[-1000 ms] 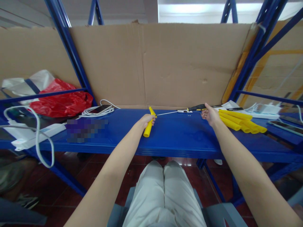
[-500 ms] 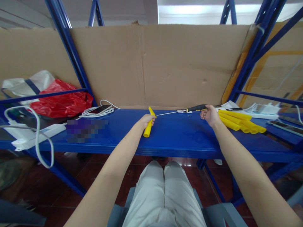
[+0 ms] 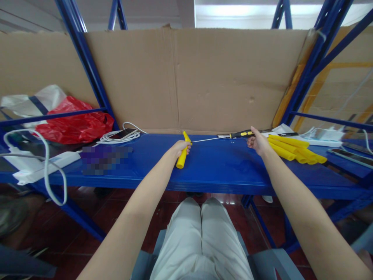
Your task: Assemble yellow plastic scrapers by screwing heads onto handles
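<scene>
My left hand (image 3: 183, 148) is wrapped round a yellow tube (image 3: 181, 160), which stands tilted just above or on the blue tabletop (image 3: 221, 167). In my right hand (image 3: 258, 142) is the black and yellow handle of a long screwdriver (image 3: 241, 134). Its thin shaft runs left, and the tip meets the yellow tube beside my left fingers. Whether the tip sits in a screw or hole there is too small to tell. Right of my right hand lies a pile of several yellow tubes (image 3: 294, 149).
A red plastic bag (image 3: 77, 120), a coiled white cable (image 3: 119, 137) with a phone and a white power strip (image 3: 48, 167) are on the left. Behind stands a cardboard panel (image 3: 221, 77) between blue posts. Another phone (image 3: 351, 156) lies far right.
The screwdriver handle has turned about its axis, so more yellow patches show. My right fingers have shifted slightly on it; my left hand and the tube have stayed nearly still.
</scene>
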`<state>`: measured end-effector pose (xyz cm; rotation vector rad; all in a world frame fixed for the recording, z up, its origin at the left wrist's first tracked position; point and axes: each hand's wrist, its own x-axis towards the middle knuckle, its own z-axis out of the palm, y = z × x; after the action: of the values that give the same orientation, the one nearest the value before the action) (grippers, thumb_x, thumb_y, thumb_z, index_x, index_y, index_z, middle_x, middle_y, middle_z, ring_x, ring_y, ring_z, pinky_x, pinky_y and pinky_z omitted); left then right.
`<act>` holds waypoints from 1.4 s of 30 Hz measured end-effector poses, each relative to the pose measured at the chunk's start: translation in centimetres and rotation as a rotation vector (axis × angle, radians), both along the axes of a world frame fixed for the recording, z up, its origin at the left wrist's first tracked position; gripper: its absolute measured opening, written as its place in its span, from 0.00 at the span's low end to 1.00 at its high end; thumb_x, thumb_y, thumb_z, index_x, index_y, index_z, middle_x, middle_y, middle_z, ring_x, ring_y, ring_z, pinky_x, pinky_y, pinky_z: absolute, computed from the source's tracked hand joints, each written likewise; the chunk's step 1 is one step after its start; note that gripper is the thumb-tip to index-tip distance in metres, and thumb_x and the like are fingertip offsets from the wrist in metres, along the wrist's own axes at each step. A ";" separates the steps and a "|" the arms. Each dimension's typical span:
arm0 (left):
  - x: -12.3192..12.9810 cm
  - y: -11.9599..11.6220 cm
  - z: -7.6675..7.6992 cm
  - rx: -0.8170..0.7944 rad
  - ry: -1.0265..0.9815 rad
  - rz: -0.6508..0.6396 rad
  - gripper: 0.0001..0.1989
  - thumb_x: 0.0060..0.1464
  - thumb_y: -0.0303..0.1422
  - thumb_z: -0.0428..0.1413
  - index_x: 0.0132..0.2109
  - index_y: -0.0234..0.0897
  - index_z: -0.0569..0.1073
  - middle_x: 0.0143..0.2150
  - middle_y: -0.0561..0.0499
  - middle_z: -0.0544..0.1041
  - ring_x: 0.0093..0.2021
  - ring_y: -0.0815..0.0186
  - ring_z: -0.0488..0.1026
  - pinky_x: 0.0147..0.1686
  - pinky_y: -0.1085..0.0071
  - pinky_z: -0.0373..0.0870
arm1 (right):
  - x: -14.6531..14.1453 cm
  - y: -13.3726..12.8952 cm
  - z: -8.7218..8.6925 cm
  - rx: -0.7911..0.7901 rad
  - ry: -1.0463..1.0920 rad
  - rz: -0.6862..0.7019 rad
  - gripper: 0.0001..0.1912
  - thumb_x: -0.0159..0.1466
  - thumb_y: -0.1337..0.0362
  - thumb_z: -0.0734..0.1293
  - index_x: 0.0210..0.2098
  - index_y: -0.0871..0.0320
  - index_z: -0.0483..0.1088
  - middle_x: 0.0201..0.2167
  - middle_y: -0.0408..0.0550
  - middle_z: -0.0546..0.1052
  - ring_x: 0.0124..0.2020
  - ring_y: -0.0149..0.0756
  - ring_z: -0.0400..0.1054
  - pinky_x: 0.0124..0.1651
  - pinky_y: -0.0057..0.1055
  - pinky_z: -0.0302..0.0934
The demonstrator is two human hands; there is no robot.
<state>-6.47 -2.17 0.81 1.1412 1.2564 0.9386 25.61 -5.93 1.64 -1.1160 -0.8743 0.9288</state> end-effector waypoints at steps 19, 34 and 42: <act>0.1 -0.4 0.3 0.010 0.014 0.000 0.07 0.59 0.19 0.47 0.36 0.34 0.66 0.15 0.60 0.61 0.13 0.75 0.57 0.16 0.78 0.54 | -0.2 0.0 -0.1 -0.214 -0.039 -0.007 0.18 0.65 0.50 0.59 0.24 0.54 0.59 0.10 0.40 0.60 0.10 0.29 0.53 0.12 0.24 0.50; 0.2 -0.9 0.1 0.112 0.194 -0.096 0.07 0.59 0.19 0.49 0.35 0.35 0.64 0.17 0.60 0.61 0.15 0.75 0.58 0.18 0.76 0.54 | 1.1 0.8 -1.0 -0.266 -0.136 -0.109 0.20 0.62 0.46 0.62 0.24 0.52 0.57 0.08 0.37 0.56 0.09 0.30 0.53 0.10 0.25 0.44; 0.3 -1.0 0.3 0.114 0.224 -0.063 0.08 0.59 0.19 0.48 0.34 0.35 0.63 0.17 0.61 0.60 0.15 0.75 0.57 0.19 0.76 0.56 | 0.6 0.4 -0.6 -0.405 -0.207 -0.056 0.19 0.67 0.52 0.54 0.23 0.53 0.52 0.09 0.38 0.55 0.10 0.28 0.49 0.12 0.24 0.42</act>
<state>-6.16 -3.22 1.09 1.3984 1.3504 0.8616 26.24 -5.54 1.02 -1.5997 -0.8367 0.9811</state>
